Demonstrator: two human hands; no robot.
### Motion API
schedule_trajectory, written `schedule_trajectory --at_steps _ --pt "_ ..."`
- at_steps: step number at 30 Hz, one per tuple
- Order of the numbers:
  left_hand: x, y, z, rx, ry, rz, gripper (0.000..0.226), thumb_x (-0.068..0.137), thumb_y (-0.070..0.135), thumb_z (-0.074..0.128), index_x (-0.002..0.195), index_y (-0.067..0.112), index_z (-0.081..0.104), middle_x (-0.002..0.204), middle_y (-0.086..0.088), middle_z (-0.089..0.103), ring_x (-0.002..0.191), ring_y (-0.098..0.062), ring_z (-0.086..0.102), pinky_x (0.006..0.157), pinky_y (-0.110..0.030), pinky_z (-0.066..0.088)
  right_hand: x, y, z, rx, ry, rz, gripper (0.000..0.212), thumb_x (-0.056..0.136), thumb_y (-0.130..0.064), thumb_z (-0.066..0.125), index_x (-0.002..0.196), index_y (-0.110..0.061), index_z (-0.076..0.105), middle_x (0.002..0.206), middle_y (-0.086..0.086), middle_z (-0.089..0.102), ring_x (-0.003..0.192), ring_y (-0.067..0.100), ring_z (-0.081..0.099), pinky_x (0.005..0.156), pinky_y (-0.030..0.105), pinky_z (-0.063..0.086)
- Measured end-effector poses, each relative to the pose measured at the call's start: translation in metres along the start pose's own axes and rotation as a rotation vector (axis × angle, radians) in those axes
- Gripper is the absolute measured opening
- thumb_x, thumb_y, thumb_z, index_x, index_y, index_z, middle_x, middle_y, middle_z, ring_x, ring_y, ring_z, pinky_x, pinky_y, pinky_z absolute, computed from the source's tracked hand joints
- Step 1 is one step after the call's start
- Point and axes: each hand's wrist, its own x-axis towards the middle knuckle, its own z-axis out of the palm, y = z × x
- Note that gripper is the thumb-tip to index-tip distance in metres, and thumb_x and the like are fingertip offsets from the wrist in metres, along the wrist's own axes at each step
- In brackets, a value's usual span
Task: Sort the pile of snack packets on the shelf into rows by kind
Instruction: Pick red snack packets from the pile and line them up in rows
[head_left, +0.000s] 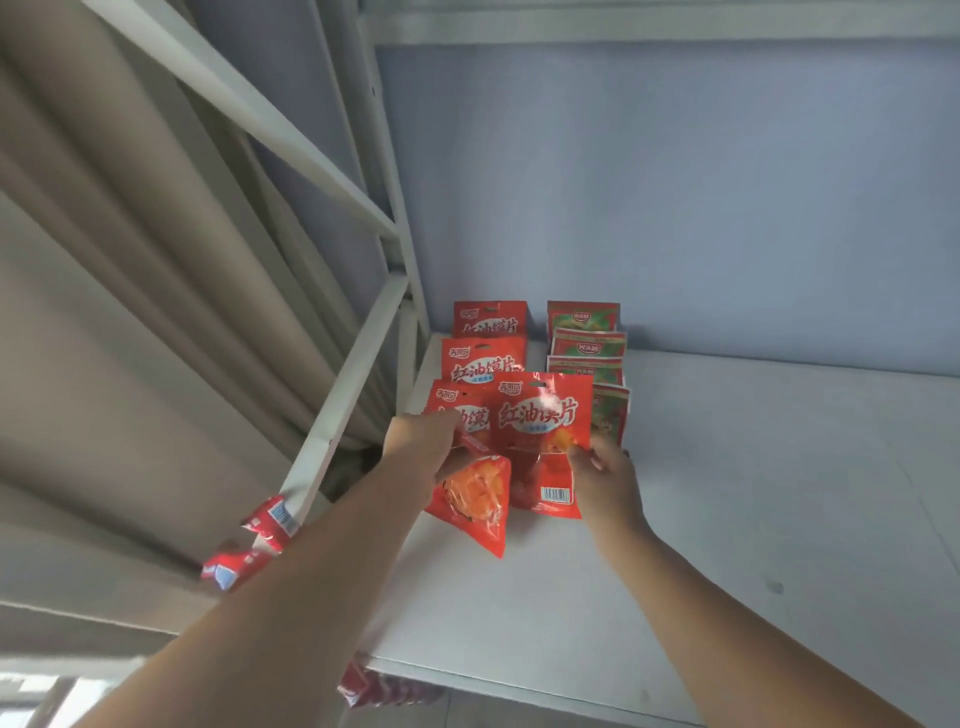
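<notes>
Just behind the left hand fingers, lettering on a red packet half covered. Beyond the right hand fingertips, the green packets overlapping, labels too small to read. Under the left forearm, more red wrappers partly hidden, blurred.

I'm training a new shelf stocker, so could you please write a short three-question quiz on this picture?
1. True or false: the green-and-red packets stand in a row to the right of the red packets.
2. What is the right hand pinching? A) an upright red packet B) a green-and-red packet C) nothing
3. Fill in: the packets stand on a white ____.

Key: 1 true; 2 A; 3 shelf. The left hand also grips a red packet, apparently the one hanging below it.
</notes>
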Motion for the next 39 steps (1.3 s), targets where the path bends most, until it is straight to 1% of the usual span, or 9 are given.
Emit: schedule_trajectory --at_steps 6,9,13,18,23,26,29,32,39 --pt "-0.007 -0.003 -0.033 0.017 0.067 0.013 0.007 0.093 0.012 0.070 0.099 0.009 0.066 0.079 -0.007 0.075 0.054 -0.015 0.075 0.047 -0.024 0.057 -0.006 -0.010 0.044 0.021 -0.102 -0.005 0.020 0.097 -0.028 0.062 0.090 -0.012 0.070 0.084 0.005 0.073 0.081 0.027 0.068 0.069 0.034 0.049" --pt "-0.006 -0.010 -0.049 -0.014 0.082 -0.003 0.019 0.092 0.007 0.067 0.110 0.007 0.062 0.088 -0.012 0.076 0.061 -0.021 0.077 0.050 -0.027 0.060 -0.008 -0.014 0.059 0.099 -0.232 0.101 0.012 0.097 -0.021 0.063 0.093 -0.018 0.074 0.080 -0.008 0.075 0.072 0.010 0.072 0.056 0.019 0.050" --pt "0.000 -0.019 -0.047 -0.062 0.033 -0.036 0.032 0.089 0.006 0.073 0.119 0.005 0.060 0.094 -0.013 0.078 0.070 -0.027 0.079 0.060 -0.034 0.064 -0.003 0.003 0.074 -0.008 -0.388 0.158 0.026 0.096 -0.014 0.061 0.076 -0.018 0.078 0.071 -0.006 0.076 0.077 0.022 0.070 0.072 0.027 0.049" --pt "0.007 -0.028 -0.022 -0.102 -0.036 -0.056 0.047 0.087 0.016 0.080 0.127 0.013 0.054 0.104 -0.010 0.076 0.071 -0.026 0.079 0.062 -0.033 0.065 -0.011 -0.014 0.060 0.040 -0.410 0.247 0.037 0.104 -0.046 0.042 0.100 -0.019 0.068 0.073 -0.011 0.068 0.052 -0.003 0.064 0.041 0.007 0.041" --pt "0.019 -0.042 -0.024 0.200 0.094 0.161 0.033 0.097 0.047 0.062 0.109 0.017 0.064 0.094 -0.001 0.076 0.072 -0.013 0.076 0.066 -0.030 0.064 -0.023 -0.009 0.057 0.056 -0.356 0.140 0.056 0.092 -0.071 0.038 0.115 -0.028 0.065 0.098 -0.012 0.076 0.088 0.004 0.073 0.067 0.014 0.050" --pt "0.028 -0.057 -0.038 0.478 0.154 0.350 0.031 0.099 0.040 0.059 0.125 0.023 0.060 0.106 0.010 0.068 0.085 -0.010 0.070 0.064 -0.024 0.058 -0.033 0.001 0.060 -0.029 -0.254 0.126 0.047 0.095 -0.057 0.055 0.105 -0.012 0.059 0.096 -0.002 0.074 0.079 0.004 0.070 0.062 0.015 0.050" --pt "0.037 -0.068 -0.044 0.692 0.176 0.398 0.042 0.090 0.043 0.064 0.128 0.027 0.056 0.119 0.006 0.067 0.106 -0.022 0.067 0.090 -0.046 0.060 -0.041 0.014 0.068 -0.171 -0.198 0.149 0.037 0.093 -0.037 0.064 0.082 -0.003 0.056 0.077 0.007 0.069 0.064 0.010 0.066 0.053 0.018 0.044" --pt "0.031 -0.070 -0.042 0.714 0.059 0.370 0.054 0.096 0.037 0.065 0.144 0.021 0.045 0.134 0.000 0.060 0.124 -0.027 0.060 0.103 -0.048 0.051 -0.045 0.018 0.073 -0.259 -0.239 0.110 0.029 0.095 -0.030 0.061 0.085 -0.006 0.072 0.079 0.003 0.075 0.073 0.017 0.072 0.065 0.031 0.055" --pt "0.036 -0.078 -0.040 0.775 0.015 0.379 0.061 0.098 0.042 0.062 0.151 0.022 0.038 0.144 0.001 0.058 0.131 -0.027 0.058 0.108 -0.046 0.048 -0.039 0.021 0.072 -0.290 -0.180 0.127 0.028 0.097 -0.021 0.061 0.081 -0.002 0.073 0.079 0.009 0.072 0.070 0.023 0.067 0.056 0.023 0.044"
